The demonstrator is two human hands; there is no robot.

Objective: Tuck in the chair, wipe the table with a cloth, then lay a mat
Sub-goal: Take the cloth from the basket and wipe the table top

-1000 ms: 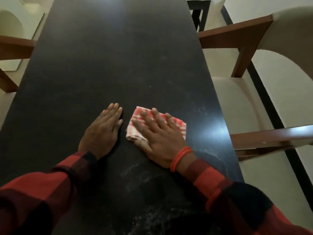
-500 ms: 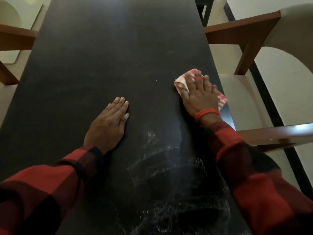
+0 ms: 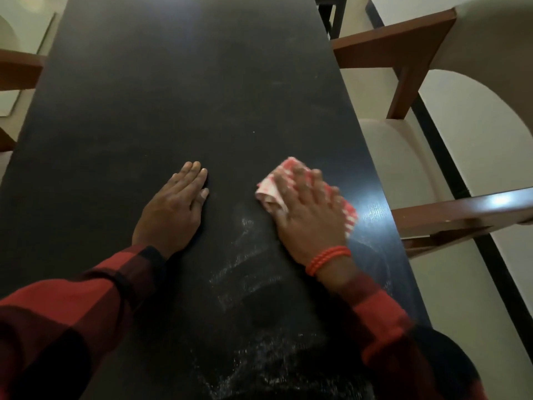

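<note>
A long black table (image 3: 173,82) runs away from me, with pale wipe streaks near its front. My right hand (image 3: 311,215) lies flat with straight fingers on a folded red-and-white checked cloth (image 3: 271,186), pressing it to the tabletop near the right edge. My left hand (image 3: 173,209) rests flat on the bare tabletop, a little left of the cloth, holding nothing. A chair (image 3: 403,157) with wooden arms and a cream seat stands at the table's right side, its seat partly under the top. No mat is in view.
A second chair's wooden arm (image 3: 17,70) shows at the left edge of the table. A dark stripe (image 3: 450,168) runs along the pale floor to the right. A dark furniture leg (image 3: 328,10) stands beyond the far right corner.
My right hand has slid the cloth back toward me and a little left from the table's right edge. The left hand has stayed flat in the same place.
</note>
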